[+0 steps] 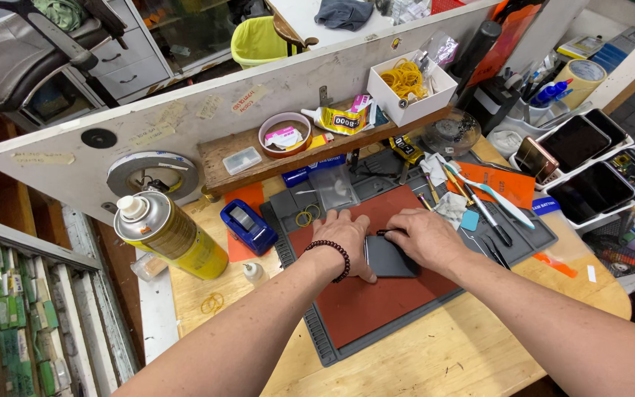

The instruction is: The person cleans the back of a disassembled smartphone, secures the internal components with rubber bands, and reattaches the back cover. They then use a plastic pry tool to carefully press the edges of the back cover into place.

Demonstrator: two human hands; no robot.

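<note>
Dark phone (391, 257) lies on the red mat (376, 301) between 2 flattened hands: left hand (345, 239) beside, right hand (426, 237) seemingly pressing its top.

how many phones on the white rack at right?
4 visible: a bronze-edged phone at the rack's left end, a dark one behind it, another farther back, one in front. More may be hidden.

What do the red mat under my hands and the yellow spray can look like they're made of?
Red mat: looks like matte silicone or rubber, a flat dull surface with no glare, set in a grey moulded tray. Yellow spray can: probably metal, with a shiny silvery domed top and a glossy printed body; its white nozzle looks plastic.
</note>
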